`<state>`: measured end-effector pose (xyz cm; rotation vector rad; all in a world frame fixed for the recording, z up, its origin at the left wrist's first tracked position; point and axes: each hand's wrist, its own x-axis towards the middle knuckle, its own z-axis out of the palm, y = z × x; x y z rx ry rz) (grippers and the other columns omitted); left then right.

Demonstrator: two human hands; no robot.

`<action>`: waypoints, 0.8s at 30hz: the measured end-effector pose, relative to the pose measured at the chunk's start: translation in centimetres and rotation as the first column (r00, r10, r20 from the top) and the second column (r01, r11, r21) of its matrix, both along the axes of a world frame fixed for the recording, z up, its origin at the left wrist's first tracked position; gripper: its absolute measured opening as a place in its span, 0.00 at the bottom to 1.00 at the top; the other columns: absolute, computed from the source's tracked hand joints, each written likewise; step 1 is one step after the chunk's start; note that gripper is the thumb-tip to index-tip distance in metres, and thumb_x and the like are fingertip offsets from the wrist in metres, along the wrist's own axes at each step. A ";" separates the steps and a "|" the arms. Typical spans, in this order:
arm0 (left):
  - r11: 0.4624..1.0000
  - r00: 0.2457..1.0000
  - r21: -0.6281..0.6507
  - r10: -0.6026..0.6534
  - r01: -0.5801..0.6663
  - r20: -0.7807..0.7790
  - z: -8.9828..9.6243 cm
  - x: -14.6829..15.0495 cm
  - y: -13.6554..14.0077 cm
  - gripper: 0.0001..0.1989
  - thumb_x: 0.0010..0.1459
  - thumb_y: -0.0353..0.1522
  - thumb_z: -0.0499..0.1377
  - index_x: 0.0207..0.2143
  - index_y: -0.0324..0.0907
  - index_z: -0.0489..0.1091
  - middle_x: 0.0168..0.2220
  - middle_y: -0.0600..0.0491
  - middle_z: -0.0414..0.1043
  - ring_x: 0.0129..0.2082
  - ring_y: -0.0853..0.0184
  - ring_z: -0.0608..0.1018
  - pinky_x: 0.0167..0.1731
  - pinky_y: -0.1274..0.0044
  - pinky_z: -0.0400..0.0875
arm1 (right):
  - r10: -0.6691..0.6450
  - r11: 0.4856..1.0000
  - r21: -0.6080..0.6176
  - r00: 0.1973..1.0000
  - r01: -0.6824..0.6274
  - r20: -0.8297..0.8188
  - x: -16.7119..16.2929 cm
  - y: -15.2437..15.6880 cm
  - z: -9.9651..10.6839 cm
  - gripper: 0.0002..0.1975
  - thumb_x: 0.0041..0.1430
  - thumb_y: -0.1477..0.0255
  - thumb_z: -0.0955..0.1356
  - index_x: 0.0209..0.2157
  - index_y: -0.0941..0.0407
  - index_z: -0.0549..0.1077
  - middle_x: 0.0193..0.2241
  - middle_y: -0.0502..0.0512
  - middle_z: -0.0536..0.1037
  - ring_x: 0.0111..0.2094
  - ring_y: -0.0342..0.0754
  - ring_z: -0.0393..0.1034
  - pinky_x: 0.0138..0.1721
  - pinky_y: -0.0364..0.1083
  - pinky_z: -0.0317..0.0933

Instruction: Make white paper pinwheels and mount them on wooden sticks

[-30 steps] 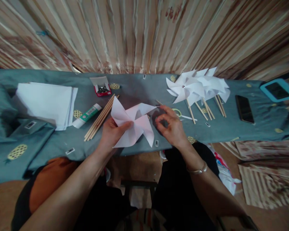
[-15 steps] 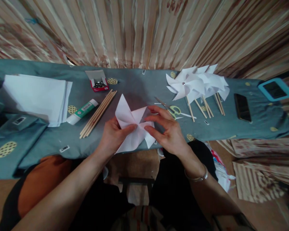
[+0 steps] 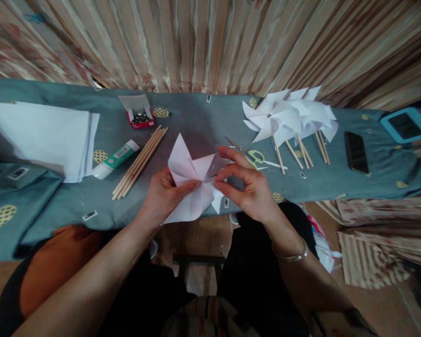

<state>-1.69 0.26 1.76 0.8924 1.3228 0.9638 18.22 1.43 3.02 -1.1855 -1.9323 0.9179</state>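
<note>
A white paper pinwheel (image 3: 191, 199) with its blades folded in is held up over the table's near edge. My left hand (image 3: 163, 194) grips it from the left, the thumb pressed on its centre and the fingers behind the paper. My right hand (image 3: 247, 185) is at its right side, thumb and index finger pinched together by a blade near the centre. Whether something small sits between those fingertips I cannot make out. Just beyond the right hand lie scissors (image 3: 255, 156) with light green handles.
Wooden sticks (image 3: 140, 163), a glue tube (image 3: 115, 159) and a red box of metal pins (image 3: 140, 117) lie left of centre. A paper stack (image 3: 42, 138) is farther left. Finished pinwheels (image 3: 284, 114), a phone (image 3: 357, 152) and a blue-framed device (image 3: 406, 125) are on the right.
My right hand has drawn slightly right from the pinwheel's centre, its thumb and index finger now closer together. The left hand keeps its hold. The camera view has shifted a little.
</note>
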 end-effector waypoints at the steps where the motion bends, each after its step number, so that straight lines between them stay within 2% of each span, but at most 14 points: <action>1: 1.000 1.000 -0.008 0.002 -0.002 0.010 0.1 0.0 0.0 0.16 0.38 0.36 0.71 0.31 0.39 0.74 0.28 0.50 0.81 0.25 0.61 0.81 0.22 0.76 0.74 | 0.005 1.000 -0.012 1.000 -0.005 -0.019 0.1 0.1 0.0 0.01 0.56 0.69 0.72 0.31 0.51 0.77 0.63 0.49 0.66 0.62 0.56 0.64 0.63 0.63 0.57; 5: 1.000 1.000 -0.027 -0.004 0.004 0.026 0.5 0.2 0.0 0.15 0.38 0.35 0.70 0.29 0.39 0.74 0.28 0.50 0.81 0.26 0.61 0.81 0.23 0.76 0.75 | 0.028 0.999 -0.027 0.998 -0.030 -0.060 0.2 0.2 0.0 0.02 0.55 0.70 0.73 0.30 0.51 0.77 0.65 0.47 0.62 0.66 0.55 0.57 0.66 0.62 0.51; 11: 1.000 0.999 0.008 -0.024 0.024 0.047 0.5 0.4 -0.3 0.14 0.39 0.35 0.70 0.29 0.40 0.73 0.28 0.51 0.80 0.26 0.61 0.81 0.25 0.75 0.76 | 0.015 1.000 -0.009 1.000 -0.015 0.011 -0.4 -0.1 0.0 0.03 0.55 0.70 0.73 0.30 0.51 0.76 0.66 0.47 0.62 0.71 0.56 0.45 0.69 0.64 0.44; 15: 1.000 0.996 0.018 -0.015 0.013 0.084 0.5 0.6 -0.4 0.14 0.38 0.34 0.70 0.29 0.40 0.73 0.26 0.53 0.80 0.24 0.64 0.80 0.24 0.76 0.75 | -0.011 1.000 0.019 1.000 0.010 0.025 -0.7 -0.3 -0.1 0.05 0.56 0.68 0.73 0.29 0.53 0.75 0.66 0.49 0.62 0.71 0.56 0.45 0.69 0.64 0.41; 24: 0.998 0.988 -0.061 0.032 -0.023 0.151 1.3 1.0 -0.4 0.14 0.35 0.33 0.71 0.27 0.39 0.73 0.23 0.55 0.78 0.21 0.68 0.76 0.23 0.78 0.73 | -0.061 0.997 0.052 0.998 0.060 0.021 -1.2 -0.6 -0.6 0.05 0.58 0.68 0.71 0.30 0.53 0.74 0.65 0.52 0.63 0.69 0.55 0.50 0.67 0.62 0.48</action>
